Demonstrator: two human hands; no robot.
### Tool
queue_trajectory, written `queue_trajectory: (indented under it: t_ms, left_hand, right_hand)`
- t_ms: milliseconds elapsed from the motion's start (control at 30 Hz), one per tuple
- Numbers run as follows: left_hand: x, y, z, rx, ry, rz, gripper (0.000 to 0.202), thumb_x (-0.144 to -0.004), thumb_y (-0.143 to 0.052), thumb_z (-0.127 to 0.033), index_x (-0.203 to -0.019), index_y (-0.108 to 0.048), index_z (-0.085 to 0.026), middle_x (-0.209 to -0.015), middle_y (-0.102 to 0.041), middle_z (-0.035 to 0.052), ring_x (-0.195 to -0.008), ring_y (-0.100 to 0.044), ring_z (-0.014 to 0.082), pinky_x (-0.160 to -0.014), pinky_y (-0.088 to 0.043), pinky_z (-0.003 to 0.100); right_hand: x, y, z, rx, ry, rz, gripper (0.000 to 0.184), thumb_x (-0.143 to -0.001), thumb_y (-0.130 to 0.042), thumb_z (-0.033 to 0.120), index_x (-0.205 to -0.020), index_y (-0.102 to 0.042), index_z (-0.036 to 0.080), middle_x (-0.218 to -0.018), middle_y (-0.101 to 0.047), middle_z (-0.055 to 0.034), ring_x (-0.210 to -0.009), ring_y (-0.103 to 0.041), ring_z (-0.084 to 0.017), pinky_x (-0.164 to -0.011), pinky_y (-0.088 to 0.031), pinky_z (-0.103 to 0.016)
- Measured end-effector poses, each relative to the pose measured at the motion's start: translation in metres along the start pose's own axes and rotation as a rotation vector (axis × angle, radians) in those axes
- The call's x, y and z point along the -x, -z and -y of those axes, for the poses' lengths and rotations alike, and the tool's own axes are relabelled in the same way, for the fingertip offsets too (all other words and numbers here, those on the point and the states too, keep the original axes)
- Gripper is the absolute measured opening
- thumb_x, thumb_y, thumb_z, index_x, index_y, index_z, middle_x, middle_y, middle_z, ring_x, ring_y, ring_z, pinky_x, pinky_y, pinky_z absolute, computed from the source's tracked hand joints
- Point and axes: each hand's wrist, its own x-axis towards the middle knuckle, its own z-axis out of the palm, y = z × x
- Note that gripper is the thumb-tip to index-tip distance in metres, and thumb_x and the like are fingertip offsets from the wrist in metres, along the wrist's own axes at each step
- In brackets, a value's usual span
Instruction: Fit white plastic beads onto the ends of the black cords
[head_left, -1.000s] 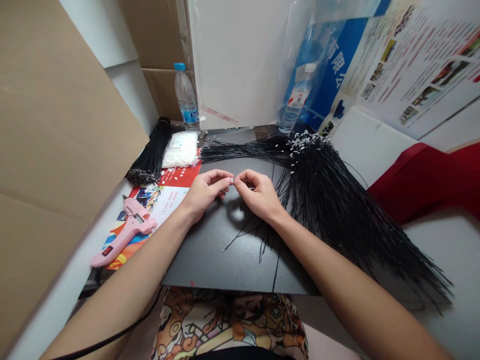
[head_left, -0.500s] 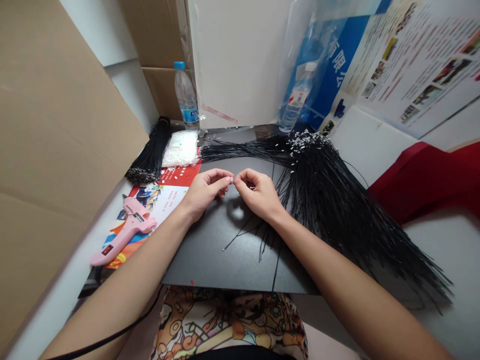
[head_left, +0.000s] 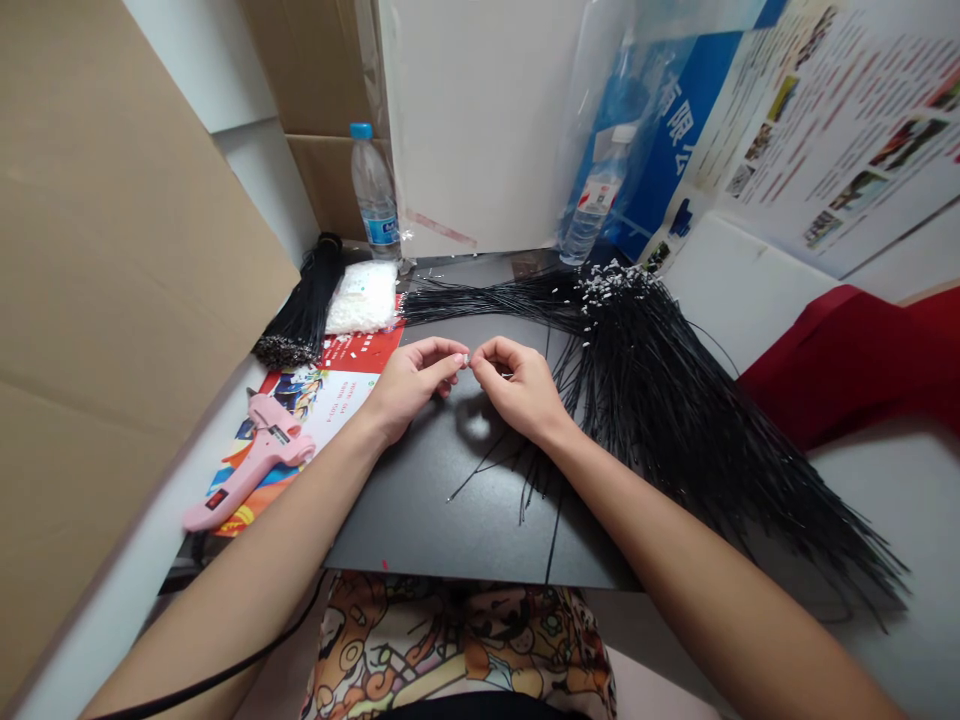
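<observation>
Both my left hand [head_left: 409, 388] and right hand [head_left: 523, 392] pinch shut on one tiny white piece [head_left: 465, 359], raised over the black board [head_left: 420, 500] to keep it clear of the black cords [head_left: 660, 420] fanned alongside.

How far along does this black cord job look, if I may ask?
Done: the large fanned bunch of black cords has white tips. In hand: the left hand and right hand pinch a small white piece. Remaining: a narrow black bundle without them and a bag of white pieces.
</observation>
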Motion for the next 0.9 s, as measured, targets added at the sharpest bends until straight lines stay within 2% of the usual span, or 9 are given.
queue_trajectory:
  t_ms: [433, 700, 900]
  left_hand:
    - [-0.0002, 0.0007, 0.0018, -0.013, -0.025, 0.007, 0.026, -0.065, -0.083, -0.033, -0.081, -0.072, -0.015, -0.071, -0.063, 0.0010, -0.060, -0.050, 0.0106, -0.055, -0.040, 0.025]
    - [0.0005, 0.0005, -0.0002, -0.138, -0.089, -0.022, 0.024, -0.068, -0.080, -0.033, -0.082, -0.072, -0.016, -0.068, -0.062, -0.0004, -0.057, -0.047, 0.0102, -0.054, -0.040, 0.026]
    - [0.0009, -0.0001, 0.0002, -0.147, -0.099, -0.027, 0.023, -0.068, -0.080, -0.032, -0.082, -0.073, -0.016, -0.072, -0.066, 0.0011, -0.057, -0.047, 0.0101, -0.055, -0.041, 0.026]
  right_hand:
    - [0.0014, 0.0014, 0.0020, 0.050, 0.029, -0.014, 0.016, -0.083, -0.055, 0.030, -0.073, -0.059, 0.018, -0.063, -0.059, 0.0004, -0.058, -0.048, -0.011, -0.057, -0.037, -0.024]
    - [0.0023, -0.0006, 0.0001, 0.108, 0.041, -0.065, 0.016, -0.084, -0.057, 0.032, -0.074, -0.061, 0.019, -0.060, -0.059, 0.0009, -0.054, -0.048, -0.011, -0.056, -0.038, -0.024]
    - [0.0024, -0.0006, -0.0012, 0.122, 0.044, -0.085, 0.017, -0.083, -0.058, 0.033, -0.073, -0.061, 0.019, -0.060, -0.060, 0.0005, -0.054, -0.049, -0.011, -0.055, -0.038, -0.024]
